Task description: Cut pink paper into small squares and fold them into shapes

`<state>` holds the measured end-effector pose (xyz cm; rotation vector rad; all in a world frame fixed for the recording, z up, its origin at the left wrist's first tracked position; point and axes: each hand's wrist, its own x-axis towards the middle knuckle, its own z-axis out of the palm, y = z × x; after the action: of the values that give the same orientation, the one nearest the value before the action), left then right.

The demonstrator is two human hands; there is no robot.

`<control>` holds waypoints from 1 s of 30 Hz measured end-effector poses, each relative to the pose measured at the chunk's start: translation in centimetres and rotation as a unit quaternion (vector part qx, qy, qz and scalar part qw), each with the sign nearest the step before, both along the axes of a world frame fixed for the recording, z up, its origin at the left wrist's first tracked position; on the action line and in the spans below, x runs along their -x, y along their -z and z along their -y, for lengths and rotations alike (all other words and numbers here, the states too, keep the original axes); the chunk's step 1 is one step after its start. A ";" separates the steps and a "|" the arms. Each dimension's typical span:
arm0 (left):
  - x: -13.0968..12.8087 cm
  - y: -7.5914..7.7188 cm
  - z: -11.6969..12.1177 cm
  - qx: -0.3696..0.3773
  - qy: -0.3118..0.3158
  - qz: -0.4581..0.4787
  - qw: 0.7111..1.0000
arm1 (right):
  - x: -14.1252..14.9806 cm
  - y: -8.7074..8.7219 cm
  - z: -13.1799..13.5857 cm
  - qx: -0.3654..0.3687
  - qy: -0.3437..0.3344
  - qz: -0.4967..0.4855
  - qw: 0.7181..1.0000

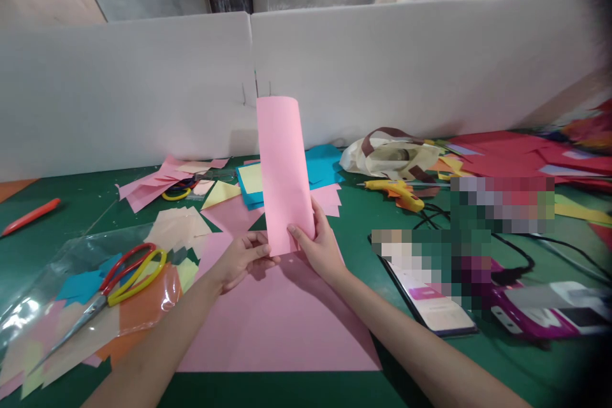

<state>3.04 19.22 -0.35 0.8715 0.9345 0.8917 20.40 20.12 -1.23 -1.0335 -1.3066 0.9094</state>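
"Bags, then: what was in them?"

"The clear plastic bag [36, 280] on the left showed blue scraps [81, 287] and orange ones through it; whether inside or beneath, I couldn't tell. Scissors [102, 296] lay over it. The cloth bag [352, 158] at the back gaped around something dark, too unclear to name."

"And the hands?"

"Both grasped the curved pink paper [283, 172], nearly upright above a flat pink sheet [277, 338]. The left hand [241, 261] had its fingers pinched at the bottom left corner; the right hand [319, 243] gripped the lower right side, thumb in front."

"Any room?"

"Bare green table [277, 390] ran along the sheet's near edge, and more between sheet and phone [444, 309]. Scraps crowded its far edge; a white board [143, 95] closed the back."
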 end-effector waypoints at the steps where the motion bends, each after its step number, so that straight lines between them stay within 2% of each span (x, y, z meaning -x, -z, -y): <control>1: 0.0 -0.1 0.0 -0.003 0.000 -0.001 1.000 | 0.0 0.0 0.0 0.000 0.002 -0.002 1.000; 11: -0.2 -0.4 0.1 -0.014 -0.018 -0.012 1.000 | -0.1 0.0 0.2 0.003 0.004 -0.009 1.000; 14: -0.3 -0.2 0.0 -0.022 -0.028 -0.012 0.999 | -0.2 0.0 0.0 0.029 -0.041 -0.062 0.997; 18: -0.3 -0.1 0.0 -0.034 -0.033 -0.015 0.999 | -0.3 0.7 -0.4 0.103 -0.134 -0.128 0.977; 21: -0.2 -0.2 0.1 -0.040 -0.028 -0.012 0.999 | -0.3 1.0 -0.6 0.137 -0.134 -0.142 0.971; 26: 0.0 -0.4 0.4 -0.031 0.014 -0.016 0.999 | -0.5 0.6 -0.5 0.109 -0.127 -0.124 0.978; 30: -0.2 0.0 1.0 -0.048 0.032 -0.065 0.996 | -0.5 -0.1 0.0 0.077 -0.134 -0.083 0.985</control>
<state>3.22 18.24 -0.32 1.0456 0.9762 0.8373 20.87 20.09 -1.11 -0.8900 -1.2681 1.2898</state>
